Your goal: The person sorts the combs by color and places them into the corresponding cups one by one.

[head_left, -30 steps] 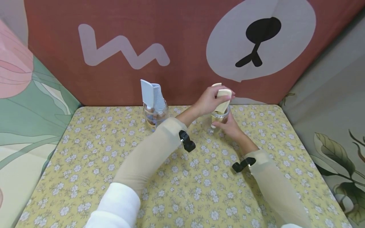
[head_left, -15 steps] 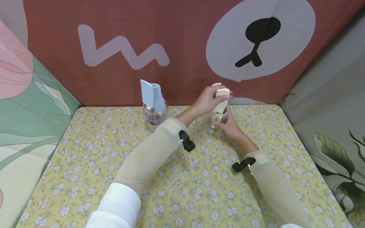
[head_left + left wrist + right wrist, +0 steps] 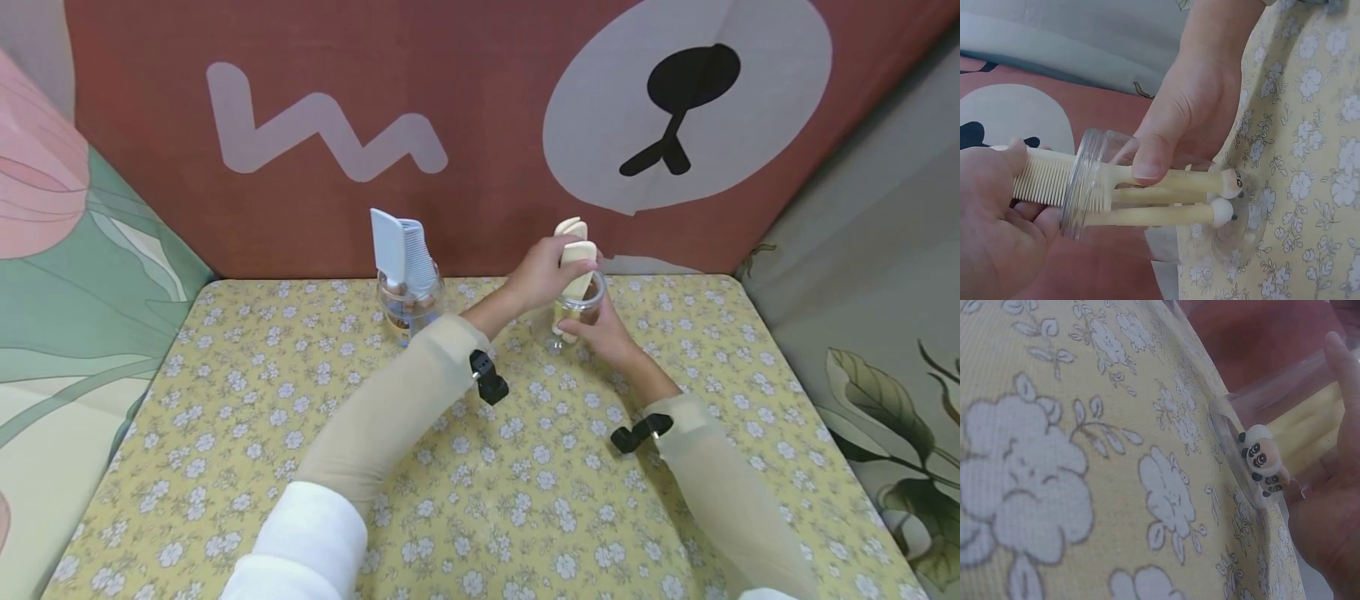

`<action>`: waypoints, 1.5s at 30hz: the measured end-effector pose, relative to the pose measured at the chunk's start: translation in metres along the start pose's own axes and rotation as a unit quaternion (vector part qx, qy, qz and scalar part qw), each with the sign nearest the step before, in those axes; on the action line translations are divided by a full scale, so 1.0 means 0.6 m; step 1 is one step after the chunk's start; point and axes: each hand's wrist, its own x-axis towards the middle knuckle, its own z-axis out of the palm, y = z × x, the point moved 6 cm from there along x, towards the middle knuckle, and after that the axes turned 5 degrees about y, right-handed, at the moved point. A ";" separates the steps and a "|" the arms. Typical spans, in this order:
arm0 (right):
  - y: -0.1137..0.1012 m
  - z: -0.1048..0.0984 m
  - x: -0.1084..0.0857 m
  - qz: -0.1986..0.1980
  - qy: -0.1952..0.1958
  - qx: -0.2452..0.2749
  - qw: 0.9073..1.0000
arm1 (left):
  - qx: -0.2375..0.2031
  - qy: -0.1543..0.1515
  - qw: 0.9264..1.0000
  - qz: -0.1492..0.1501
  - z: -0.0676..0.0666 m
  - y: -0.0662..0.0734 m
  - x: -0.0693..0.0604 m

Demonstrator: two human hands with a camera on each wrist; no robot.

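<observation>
A clear jar (image 3: 597,292) stands toward the back right of the table, and my right hand (image 3: 611,337) grips its side. Inside are several pale yellow combs, handles down; the handle ends (image 3: 1261,456) carry small panda-like heads. My left hand (image 3: 540,271) pinches a pale yellow comb (image 3: 579,257) at the jar's mouth. In the left wrist view the comb's teeth (image 3: 1041,186) pass between the left fingers and the jar's rim, and the right thumb (image 3: 1152,159) presses on the jar wall. Some of the left fingers are hidden behind the combs.
Left of my left forearm, a second clear jar (image 3: 386,302) holds light blue combs (image 3: 387,242), handles down. The table wears a yellow flowered cloth (image 3: 495,483). A reddish printed fabric backdrop (image 3: 480,150) rises right behind its back edge.
My left hand has shifted slightly left and down with the comb, which now sits a little lower. More comb tops show behind it. The right hand and the jar stay in place.
</observation>
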 end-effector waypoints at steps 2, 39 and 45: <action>0.000 -0.001 0.000 -0.003 -0.001 0.001 1.000 | 0.000 0.001 1.000 0.002 0.000 0.000 -0.001; -0.006 -0.004 0.000 -0.007 -0.011 -0.021 1.000 | 0.116 -0.028 0.973 0.199 -0.136 0.130 -0.096; -0.007 -0.006 0.000 0.007 -0.005 -0.027 1.000 | 0.112 -0.011 0.975 0.193 -0.199 0.120 -0.140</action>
